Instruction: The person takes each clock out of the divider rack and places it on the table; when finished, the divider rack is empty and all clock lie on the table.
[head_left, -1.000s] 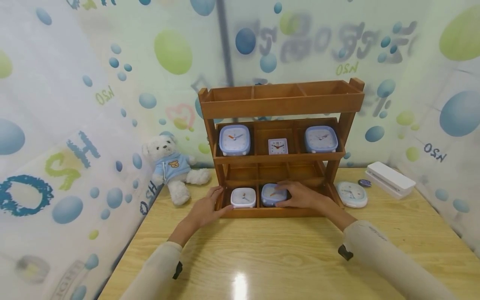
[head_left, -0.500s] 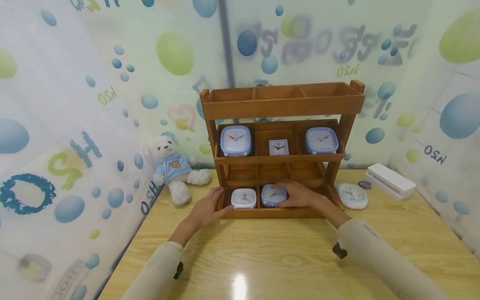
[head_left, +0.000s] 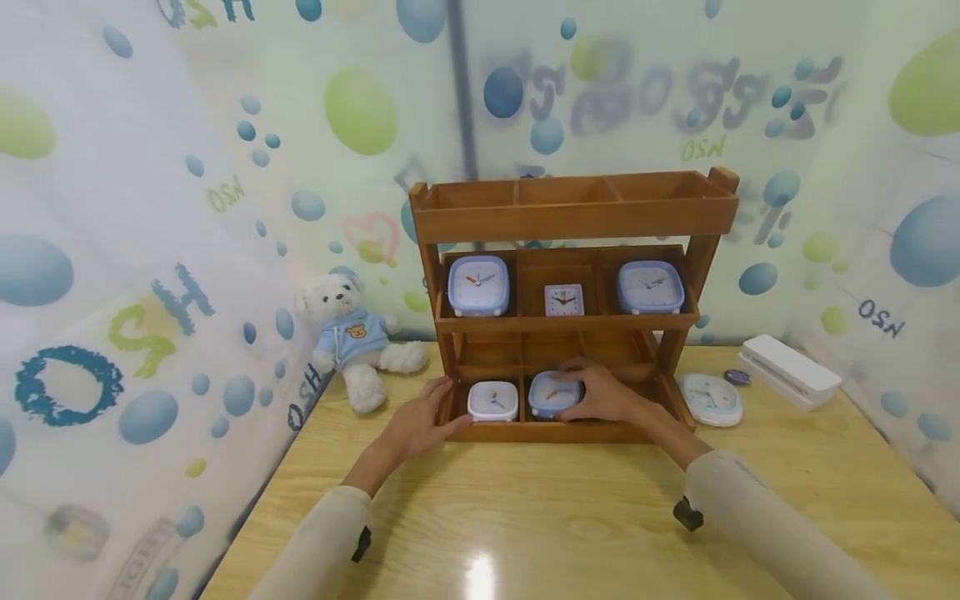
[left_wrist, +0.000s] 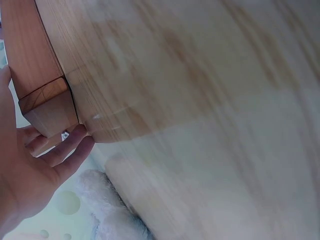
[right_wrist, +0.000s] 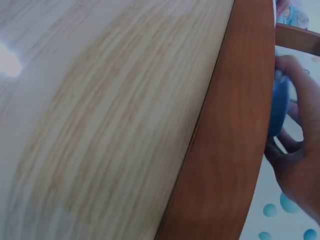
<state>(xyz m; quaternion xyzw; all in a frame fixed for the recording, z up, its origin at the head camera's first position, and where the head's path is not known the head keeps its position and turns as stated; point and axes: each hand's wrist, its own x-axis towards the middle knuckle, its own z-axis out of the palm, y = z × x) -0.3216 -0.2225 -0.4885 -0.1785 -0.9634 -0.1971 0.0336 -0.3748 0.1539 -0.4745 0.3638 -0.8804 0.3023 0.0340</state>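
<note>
A brown wooden rack [head_left: 574,218] with three tiers stands on the table. In its bottom tier, my right hand [head_left: 606,393] holds a blue alarm clock [head_left: 546,398] in the middle compartment, fingers over its top and thumb at its lower right. The right wrist view shows that clock [right_wrist: 279,107] edge-on behind the rack's front board [right_wrist: 220,130]. My left hand [head_left: 412,427] grips the rack's lower left corner; in the left wrist view its fingers [left_wrist: 67,152] bend round the corner's end [left_wrist: 52,110]. Beside that hand, a white alarm clock [head_left: 492,402] sits in the left bottom compartment.
On the middle tier are two blue clocks [head_left: 478,286] and a small square clock [head_left: 564,300]. Left of the rack sits a white teddy bear [head_left: 352,342]. To the right lie a white oval clock [head_left: 710,400], a small purple object [head_left: 737,377] and a white box [head_left: 789,371].
The head view has shifted slightly, moving the whole scene a little right and down. Both hands keep their places on the rack and the blue clock.
</note>
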